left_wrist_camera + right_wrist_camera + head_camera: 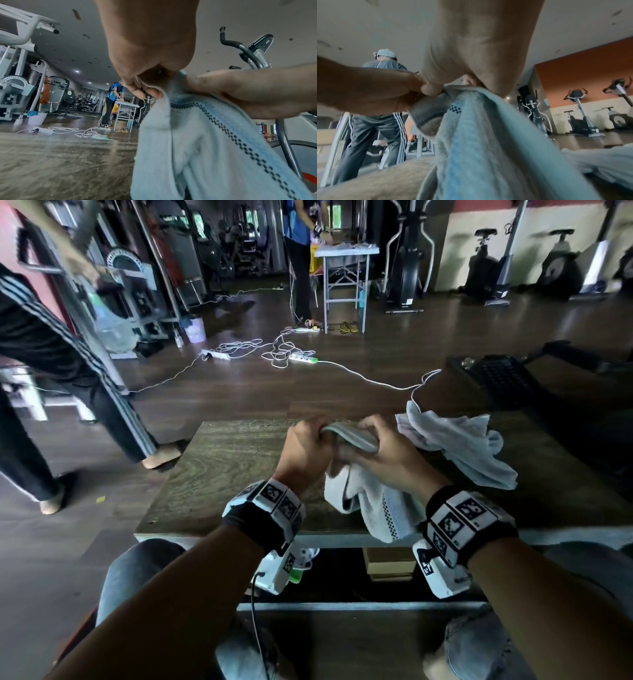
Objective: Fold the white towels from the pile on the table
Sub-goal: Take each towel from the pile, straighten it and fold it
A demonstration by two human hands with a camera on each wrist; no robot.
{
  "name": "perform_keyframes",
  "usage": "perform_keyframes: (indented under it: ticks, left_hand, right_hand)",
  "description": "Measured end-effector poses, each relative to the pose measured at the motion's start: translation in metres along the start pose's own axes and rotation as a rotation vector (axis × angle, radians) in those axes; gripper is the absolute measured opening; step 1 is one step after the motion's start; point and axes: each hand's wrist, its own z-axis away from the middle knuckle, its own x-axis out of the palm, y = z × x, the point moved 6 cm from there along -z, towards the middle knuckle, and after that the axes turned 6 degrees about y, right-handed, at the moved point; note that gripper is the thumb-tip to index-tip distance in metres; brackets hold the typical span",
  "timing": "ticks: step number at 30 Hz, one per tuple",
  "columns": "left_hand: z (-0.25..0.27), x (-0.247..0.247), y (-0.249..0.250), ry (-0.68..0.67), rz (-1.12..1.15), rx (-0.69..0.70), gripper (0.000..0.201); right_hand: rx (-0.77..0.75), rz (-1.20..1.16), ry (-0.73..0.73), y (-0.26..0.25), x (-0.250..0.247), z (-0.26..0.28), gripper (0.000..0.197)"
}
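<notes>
A white towel [373,501] with a dark checkered stripe hangs bunched from both hands above the near edge of the wooden table [219,467]. My left hand [310,446] pinches its top edge [150,86] on the left, and my right hand [383,453] grips the same edge just to the right, the two hands close together. In the right wrist view the towel [479,135] drops down from the fingers. A second white towel [459,443] lies crumpled on the table's right side.
A person in striped track trousers [51,344] walks past on the left, close to the table's corner. Power strips and white cables [260,354] lie on the floor beyond. Another person [301,251] stands at a far folding table. A dark machine [503,381] sits at right.
</notes>
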Motion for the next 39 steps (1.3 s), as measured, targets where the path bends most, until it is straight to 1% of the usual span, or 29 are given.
perform_keyframes:
  ticks: [2, 3, 4, 5, 7, 8, 10, 11, 13, 14, 15, 17, 18, 20, 23, 24, 25, 26, 28, 29, 31, 32, 34, 36, 37, 38, 39]
  left_hand:
    - [-0.005, -0.006, -0.004, 0.052, -0.033, -0.050, 0.014]
    - [-0.007, -0.008, -0.007, 0.068, -0.043, -0.086, 0.013]
    - [-0.009, -0.010, -0.011, 0.067, -0.058, -0.124, 0.013]
    - [-0.010, -0.011, -0.014, 0.051, -0.078, -0.148, 0.018]
    - [-0.010, -0.011, -0.020, -0.005, -0.111, -0.175, 0.029]
    - [-0.009, -0.013, -0.023, -0.014, -0.110, -0.182, 0.026]
    - [-0.007, -0.020, -0.024, 0.000, -0.101, -0.184, 0.011]
    - [-0.006, -0.022, -0.024, -0.002, -0.097, -0.181, 0.007]
    - [-0.001, -0.022, -0.023, -0.027, -0.103, -0.161, 0.005]
    - [0.001, -0.021, -0.023, -0.038, -0.107, -0.146, 0.007]
    - [0.004, -0.021, -0.024, -0.049, -0.114, -0.148, 0.010]
    - [0.009, -0.021, -0.031, -0.076, -0.122, -0.181, 0.011]
    - [0.010, -0.019, -0.037, -0.090, -0.134, -0.194, 0.012]
    - [0.012, -0.011, -0.049, -0.127, -0.176, -0.224, 0.017]
    - [0.016, 0.015, -0.071, -0.257, -0.240, -0.257, 0.010]
    - [0.018, 0.025, -0.078, -0.300, -0.255, -0.272, 0.010]
    - [0.020, 0.034, -0.081, -0.354, -0.260, -0.291, 0.013]
    - [0.022, 0.044, -0.084, -0.417, -0.248, -0.295, 0.019]
    - [0.032, 0.068, -0.084, -0.637, -0.264, -0.282, 0.026]
    - [0.038, 0.077, -0.082, -0.736, -0.286, -0.273, 0.029]
    - [0.044, 0.092, -0.088, -0.852, -0.291, -0.278, 0.034]
    - [0.046, 0.099, -0.092, -0.886, -0.300, -0.265, 0.037]
    - [0.042, 0.113, -0.096, -0.915, -0.294, -0.196, 0.041]
    - [0.032, 0.126, -0.094, -0.868, -0.162, -0.159, 0.029]
    - [0.025, 0.130, -0.092, -0.836, -0.108, -0.141, 0.023]
    - [0.018, 0.134, -0.093, -0.822, -0.090, -0.147, 0.021]
    - [0.010, 0.136, -0.095, -0.827, -0.092, -0.182, 0.024]
  right_hand:
    - [-0.065, 0.151, -0.045, 0.003, 0.001, 0.003, 0.025]
    - [-0.095, 0.189, -0.041, 0.006, -0.001, 0.004, 0.019]
    - [-0.120, 0.186, -0.013, 0.010, -0.005, 0.005, 0.018]
    - [-0.130, 0.166, 0.031, 0.017, -0.012, 0.006, 0.019]
    - [-0.143, 0.141, 0.140, 0.030, -0.027, 0.008, 0.030]
    - [-0.142, 0.140, 0.186, 0.036, -0.035, 0.009, 0.035]
    - [-0.106, 0.150, 0.257, 0.043, -0.048, 0.012, 0.037]
    - [-0.093, 0.160, 0.287, 0.045, -0.054, 0.014, 0.035]
    - [-0.056, 0.159, 0.317, 0.046, -0.065, 0.015, 0.023]
    - [-0.023, 0.167, 0.290, 0.049, -0.069, 0.015, 0.016]
    - [0.021, 0.202, 0.216, 0.054, -0.069, 0.014, 0.013]
    - [0.110, 0.352, 0.013, 0.070, -0.065, 0.016, 0.011]
    - [0.149, 0.417, -0.046, 0.079, -0.065, 0.018, 0.008]
    - [0.206, 0.453, -0.050, 0.092, -0.071, 0.024, 0.009]
    - [0.258, 0.444, 0.017, 0.109, -0.073, 0.031, 0.024]
    - [0.258, 0.431, 0.025, 0.115, -0.070, 0.031, 0.025]
    - [0.254, 0.394, 0.021, 0.119, -0.065, 0.032, 0.021]
    - [0.239, 0.334, 0.010, 0.123, -0.057, 0.032, 0.016]
    - [0.215, 0.216, -0.022, 0.129, -0.041, 0.030, 0.007]
    - [0.221, 0.186, -0.042, 0.132, -0.033, 0.028, 0.005]
    - [0.237, 0.164, -0.083, 0.138, -0.018, 0.021, 0.011]
    - [0.244, 0.165, -0.103, 0.141, -0.010, 0.017, 0.015]
    - [0.242, 0.187, -0.143, 0.144, 0.007, 0.008, 0.015]
    - [0.221, 0.229, -0.163, 0.144, 0.026, -0.001, 0.005]
    - [0.231, 0.249, -0.168, 0.144, 0.034, -0.006, 0.006]
    - [0.253, 0.248, -0.171, 0.147, 0.043, -0.011, 0.010]
    - [0.271, 0.242, -0.175, 0.148, 0.048, -0.017, 0.013]
